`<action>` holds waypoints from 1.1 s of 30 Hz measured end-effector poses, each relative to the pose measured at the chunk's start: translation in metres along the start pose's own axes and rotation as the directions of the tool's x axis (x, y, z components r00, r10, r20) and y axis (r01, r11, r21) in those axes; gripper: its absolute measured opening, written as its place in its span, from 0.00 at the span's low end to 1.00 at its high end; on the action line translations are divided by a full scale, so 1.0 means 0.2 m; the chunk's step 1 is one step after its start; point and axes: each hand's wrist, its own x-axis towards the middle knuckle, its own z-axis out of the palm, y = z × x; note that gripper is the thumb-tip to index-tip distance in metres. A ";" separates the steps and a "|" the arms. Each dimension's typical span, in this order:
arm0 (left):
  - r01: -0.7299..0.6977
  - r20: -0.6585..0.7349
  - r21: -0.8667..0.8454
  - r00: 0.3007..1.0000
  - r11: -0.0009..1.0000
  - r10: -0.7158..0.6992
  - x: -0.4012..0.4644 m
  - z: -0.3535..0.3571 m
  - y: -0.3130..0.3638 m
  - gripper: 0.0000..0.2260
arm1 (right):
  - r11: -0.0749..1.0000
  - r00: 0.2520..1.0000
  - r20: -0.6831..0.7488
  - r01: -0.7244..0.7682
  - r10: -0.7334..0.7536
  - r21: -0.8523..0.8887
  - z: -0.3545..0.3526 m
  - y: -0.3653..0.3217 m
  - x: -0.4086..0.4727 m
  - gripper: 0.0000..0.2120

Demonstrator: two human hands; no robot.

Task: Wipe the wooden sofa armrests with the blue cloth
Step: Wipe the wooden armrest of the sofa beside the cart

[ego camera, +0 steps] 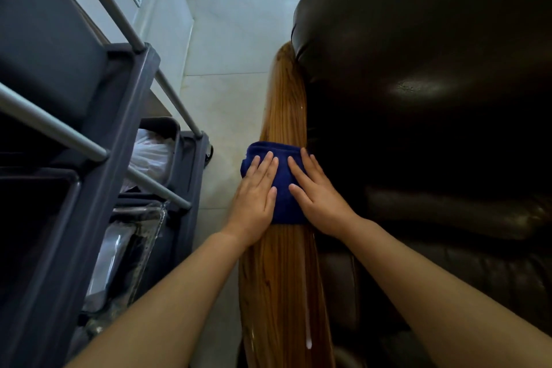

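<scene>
Two bare forearms reach in from the near edge, one on each side of the long shiny brown wooden armrest. This armrest runs from near to far, along the left side of the big dark leather sofa.

Halfway along it lies the folded dark blue cloth, draped over the top of the wood. Left hand is flat and open, pressing down on the left part of the cloth. Right hand is flat and open too, pressing on the right part. Neither hand is squeezing the cloth; they just push on it.

What could go wrong? I think the cloth could slide off the rounded left edge and drop to the pale tiled floor, because nothing grips it. A white drip sits on the wood near the camera and could get missed.

On the left stands a grey cart with metal rails. Its bins hold a crinkly white plastic bag and some clear plastic packs. What is inside those is too hard to see.
</scene>
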 end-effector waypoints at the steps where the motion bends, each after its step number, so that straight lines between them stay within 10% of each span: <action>1: -0.001 0.001 -0.002 1.000 1.000 0.001 -0.04 0.00 0.01 0.23 | 1.000 1.000 0.000 0.002 -0.002 0.003 0.01 -0.01 -0.04 0.26; 8: -0.002 0.035 0.043 0.999 0.999 0.001 -0.33 0.08 0.03 0.25 | 0.998 0.998 0.037 0.043 -0.041 -0.035 0.12 0.01 -0.27 0.26; 17: -0.220 0.375 0.321 0.923 0.921 0.090 -0.52 0.05 -0.04 0.49 | 0.875 0.917 0.396 0.232 -0.051 -0.424 0.07 0.06 -0.45 0.60; 33: 0.015 0.253 0.110 0.966 0.994 -0.043 -0.46 0.07 0.02 0.24 | 0.998 0.995 0.084 0.060 -0.060 0.003 0.20 0.09 -0.48 0.30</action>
